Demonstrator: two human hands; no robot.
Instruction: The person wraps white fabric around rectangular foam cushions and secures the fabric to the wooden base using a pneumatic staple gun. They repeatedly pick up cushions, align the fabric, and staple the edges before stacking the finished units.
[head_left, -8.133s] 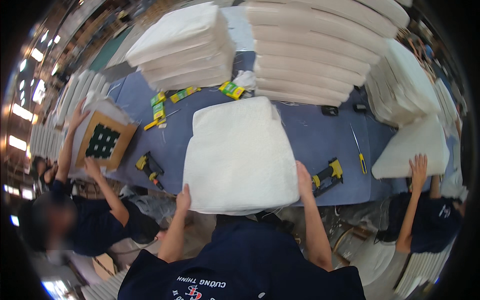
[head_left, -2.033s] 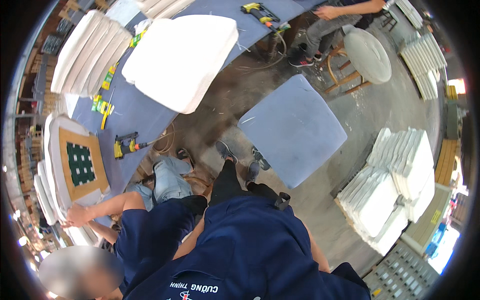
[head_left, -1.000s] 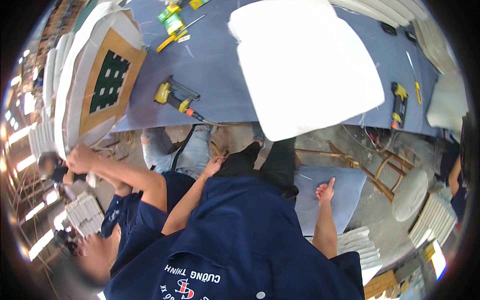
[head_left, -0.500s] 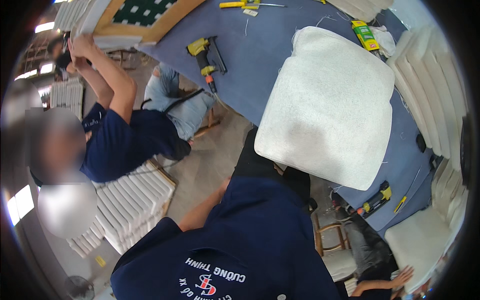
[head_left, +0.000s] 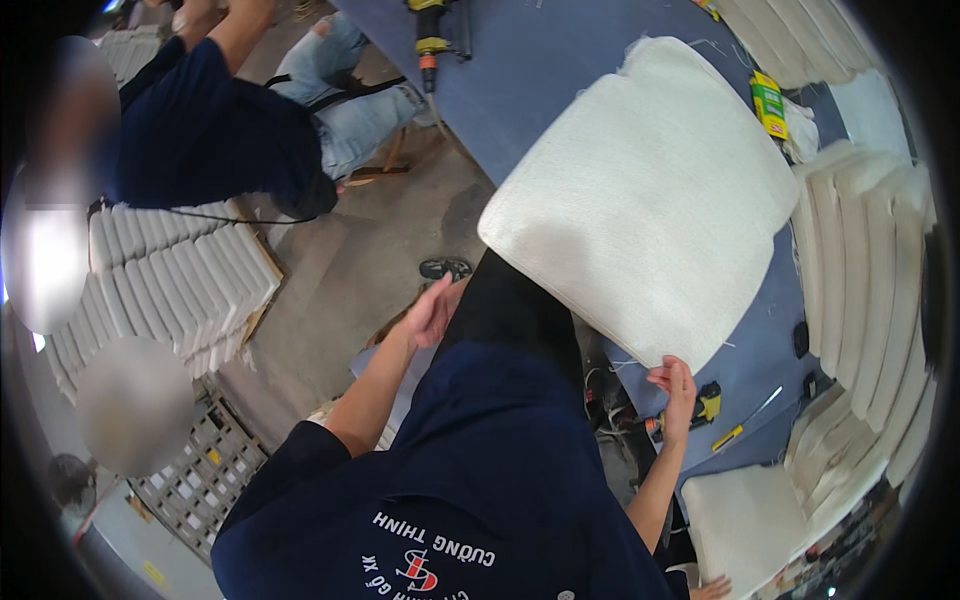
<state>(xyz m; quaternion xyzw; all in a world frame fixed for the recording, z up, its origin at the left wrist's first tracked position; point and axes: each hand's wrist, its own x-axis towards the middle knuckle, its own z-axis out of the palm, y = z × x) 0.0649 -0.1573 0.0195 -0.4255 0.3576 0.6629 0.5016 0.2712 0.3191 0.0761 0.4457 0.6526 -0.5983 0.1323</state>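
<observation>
A white fabric-covered seat cushion (head_left: pixel 650 200) lies on the blue-grey worktable, its near edge reaching over the table's side close to my body. My right hand (head_left: pixel 676 385) is at the cushion's near right corner, fingers bent and closed on the edge there. Out to the left of my lap, my left hand (head_left: pixel 430 315) is empty, its fingers stretched and apart from the cushion. Just beyond my right hand, a yellow and black staple gun (head_left: pixel 706 404) lies on the table.
Another nail gun (head_left: pixel 430 35) lies at the far left of the worktable (head_left: pixel 530 110). A yellow-handled screwdriver (head_left: pixel 735 437) and a green-yellow box (head_left: pixel 768 104) are on the right side. Stacked cushions (head_left: pixel 865 270) line the right. A co-worker (head_left: pixel 220 140) sits at left beside stacked white pads (head_left: pixel 170 285).
The view has swung toward the right. My right hand has come into sight at the cushion's corner, and my left hand now shows in full, raised and open.
</observation>
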